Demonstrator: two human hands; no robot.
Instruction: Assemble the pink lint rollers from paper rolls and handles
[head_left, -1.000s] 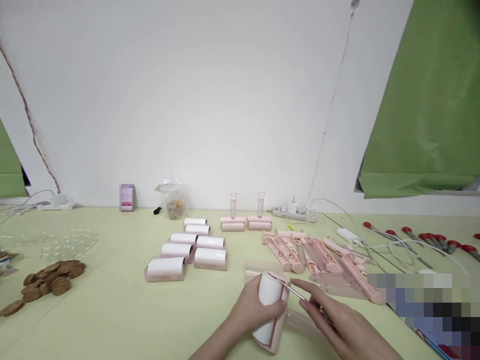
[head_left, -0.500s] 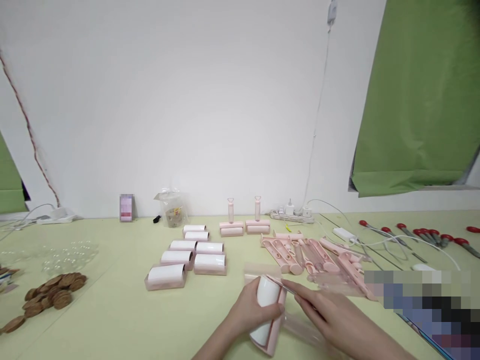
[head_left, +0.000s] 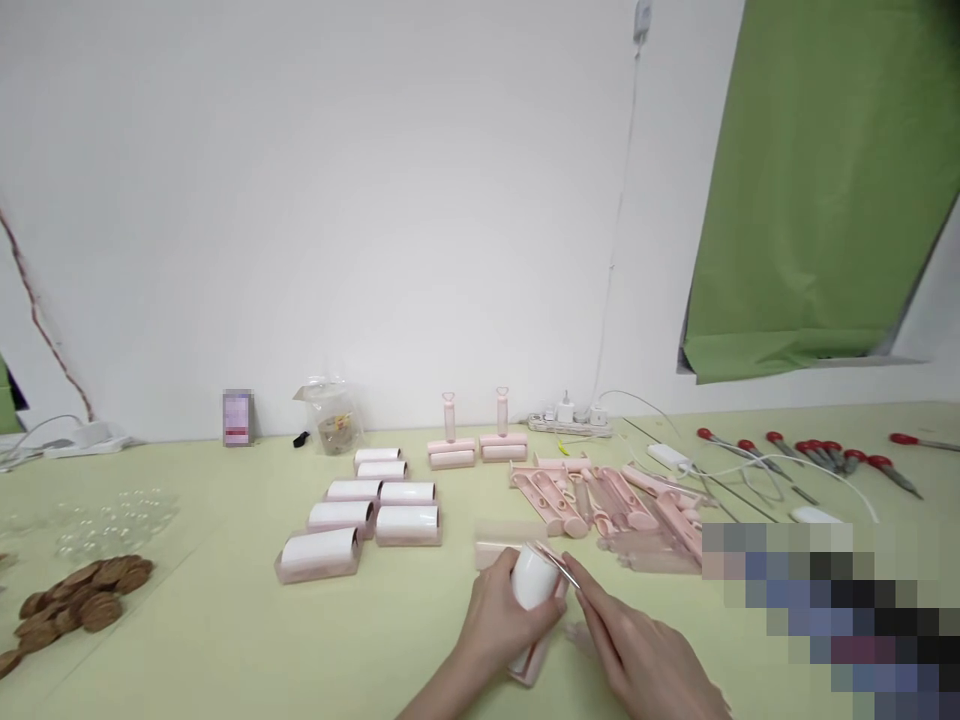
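My left hand is wrapped round a white lint roll in a pink holder, held near the table's front. My right hand pinches a thin metal tool whose tip rests at the roll's upper edge. A clear pink cover lies just behind the roll. Several white rolls in pink trays lie in rows to the left. Loose pink handles and parts are heaped to the right.
Two upright pink rollers stand at the back, beside a power strip and cables. Red-handled tools lie at the far right. Brown discs and clear blister trays occupy the left. A plastic bag sits by the wall.
The view has shifted up and right. My right hand has drawn closer to the roll, and the metal tool's tip has moved up to the roll's top edge.
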